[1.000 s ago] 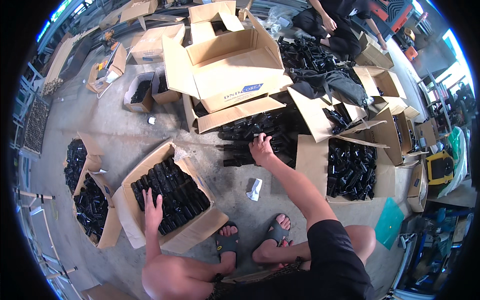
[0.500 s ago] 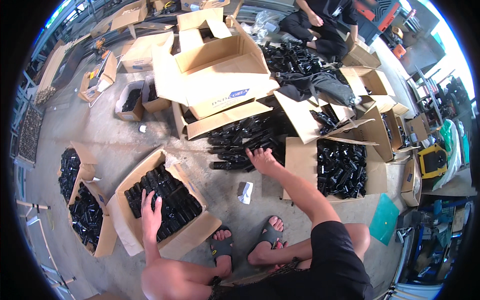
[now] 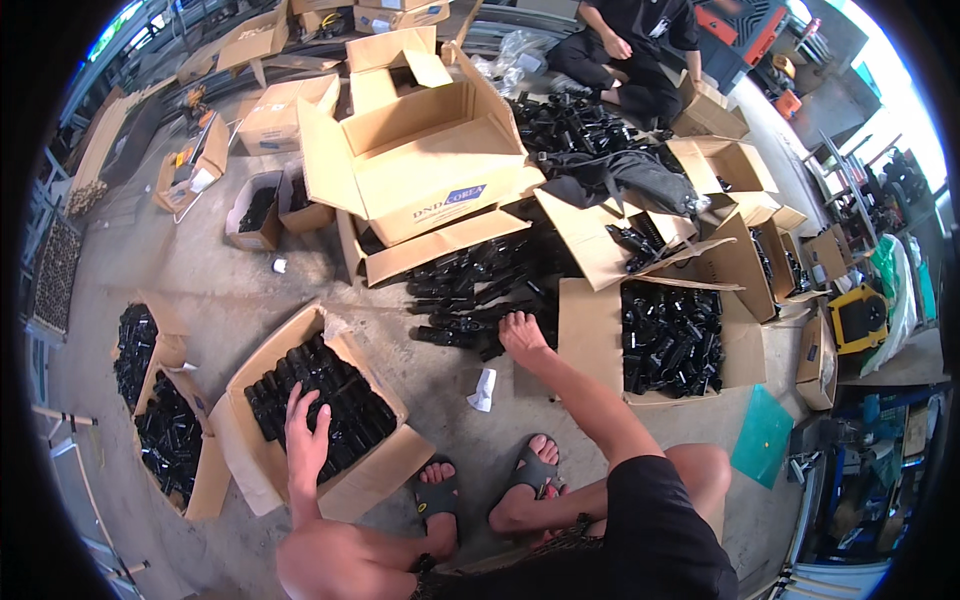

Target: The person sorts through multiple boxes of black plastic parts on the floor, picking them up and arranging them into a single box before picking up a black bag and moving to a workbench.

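Note:
My left hand (image 3: 306,440) hovers at the near left side of an open cardboard box (image 3: 370,478), its fingers apart and empty. Inside that box, black tubular parts (image 3: 345,400) lie side by side in rows. My right hand (image 3: 522,336) reaches into a loose pile of similar black parts (image 3: 440,318) on the floor. Its fingers curl down over one black tubular part (image 3: 492,351), whose end sticks out beside them; the rest is hidden under the hand.
A box of black parts (image 3: 672,340) stands to the right. Two smaller filled boxes (image 3: 168,430) are at the left. A big empty carton (image 3: 430,165) rests beyond the pile. A crumpled white paper (image 3: 482,390) lies before my feet. Another person (image 3: 640,50) sits at the back.
My right hand's fingers have gone from spread over the parts to curled around one, slightly nearer to me. My left hand stays over the box. The whole view has shifted slightly.

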`<state>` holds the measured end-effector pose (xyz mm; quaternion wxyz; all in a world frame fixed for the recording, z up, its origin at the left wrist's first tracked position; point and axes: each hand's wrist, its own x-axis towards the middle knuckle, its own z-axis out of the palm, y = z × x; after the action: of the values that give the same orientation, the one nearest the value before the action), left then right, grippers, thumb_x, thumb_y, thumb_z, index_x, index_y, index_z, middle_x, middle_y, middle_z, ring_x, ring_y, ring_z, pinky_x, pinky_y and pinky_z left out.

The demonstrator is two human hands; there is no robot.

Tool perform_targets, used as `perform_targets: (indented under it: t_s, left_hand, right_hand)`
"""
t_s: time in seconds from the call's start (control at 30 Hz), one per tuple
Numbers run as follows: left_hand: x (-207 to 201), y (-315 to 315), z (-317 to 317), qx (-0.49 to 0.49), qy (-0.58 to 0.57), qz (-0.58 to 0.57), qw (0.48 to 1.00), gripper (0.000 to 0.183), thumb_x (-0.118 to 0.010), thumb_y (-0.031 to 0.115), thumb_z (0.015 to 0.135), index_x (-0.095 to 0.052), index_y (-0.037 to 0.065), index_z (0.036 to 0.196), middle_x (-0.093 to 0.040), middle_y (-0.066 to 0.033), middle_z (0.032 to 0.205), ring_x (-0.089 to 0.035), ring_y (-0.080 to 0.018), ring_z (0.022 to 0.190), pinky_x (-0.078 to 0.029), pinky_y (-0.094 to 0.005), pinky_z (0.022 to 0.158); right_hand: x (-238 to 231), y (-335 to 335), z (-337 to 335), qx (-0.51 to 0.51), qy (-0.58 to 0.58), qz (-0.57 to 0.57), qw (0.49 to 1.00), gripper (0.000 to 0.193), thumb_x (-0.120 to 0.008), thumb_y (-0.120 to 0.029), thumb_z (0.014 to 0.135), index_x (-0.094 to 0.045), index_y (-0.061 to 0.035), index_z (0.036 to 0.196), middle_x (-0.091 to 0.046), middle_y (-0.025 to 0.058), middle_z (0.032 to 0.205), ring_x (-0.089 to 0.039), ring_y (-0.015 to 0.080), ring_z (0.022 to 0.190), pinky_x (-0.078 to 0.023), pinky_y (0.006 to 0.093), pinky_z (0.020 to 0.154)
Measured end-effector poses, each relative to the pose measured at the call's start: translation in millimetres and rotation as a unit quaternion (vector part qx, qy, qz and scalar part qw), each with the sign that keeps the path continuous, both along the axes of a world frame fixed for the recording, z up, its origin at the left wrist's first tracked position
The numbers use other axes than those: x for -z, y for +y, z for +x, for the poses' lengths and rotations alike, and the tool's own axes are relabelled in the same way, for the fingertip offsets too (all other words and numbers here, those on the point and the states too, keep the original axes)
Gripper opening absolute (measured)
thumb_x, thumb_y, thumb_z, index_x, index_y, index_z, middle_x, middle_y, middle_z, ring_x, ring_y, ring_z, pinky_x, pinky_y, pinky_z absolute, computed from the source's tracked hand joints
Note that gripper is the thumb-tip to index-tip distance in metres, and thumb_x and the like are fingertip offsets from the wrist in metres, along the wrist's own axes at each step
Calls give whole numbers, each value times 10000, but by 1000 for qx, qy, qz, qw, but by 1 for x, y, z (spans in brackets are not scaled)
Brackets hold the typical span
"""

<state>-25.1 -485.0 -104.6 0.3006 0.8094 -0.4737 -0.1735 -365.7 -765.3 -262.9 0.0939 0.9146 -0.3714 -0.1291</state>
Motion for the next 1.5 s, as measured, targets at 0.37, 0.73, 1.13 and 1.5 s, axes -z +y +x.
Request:
perform_targets:
  t_s: [0.37, 0.73, 1.13, 1.5]
  left_hand:
    - [-9, -20, -14, -5, 185, -47, 982, 232, -578, 169, 978, -651, 15, 1135, -667, -120, 1143, -640, -184, 998, -491, -295, 889]
    - [22, -40, -65, 104, 690, -120, 707, 691, -523, 523, 959, -336, 56, 1433, -540, -114, 1293, -539, -240, 1192, -478, -431, 979]
    - [29, 5, -30, -126, 738, -135, 649, 324, -675, 93, 908, -532, 88, 1199, -617, -31, 1112, -619, -159, 1001, -525, -372, 880]
    - [28, 19, -24, -130, 674, -115, 718, 348, -695, 40, 858, -563, 21, 1179, -675, -73, 982, -676, -214, 907, -564, -396, 836]
  right_hand:
    - [1, 7, -4, -44, 72, 34, 996, 203, -582, -178, 827, -696, -43, 926, -636, 106, 973, -588, 260, 942, -488, 373, 693]
    - [-210, 111, 135, 31, -378, 497, 780, 429, -690, -365, 851, -654, 57, 916, -664, 263, 759, -666, 424, 725, -527, 456, 663]
    - [-165, 180, 171, -6, -458, 461, 760, 432, -667, -217, 867, -555, 45, 1191, -656, 266, 910, -658, 413, 855, -521, 447, 749]
    - [-96, 61, 111, 101, -454, 294, 835, 375, -737, -139, 773, -659, 16, 1105, -685, 207, 967, -688, 283, 848, -546, 378, 765]
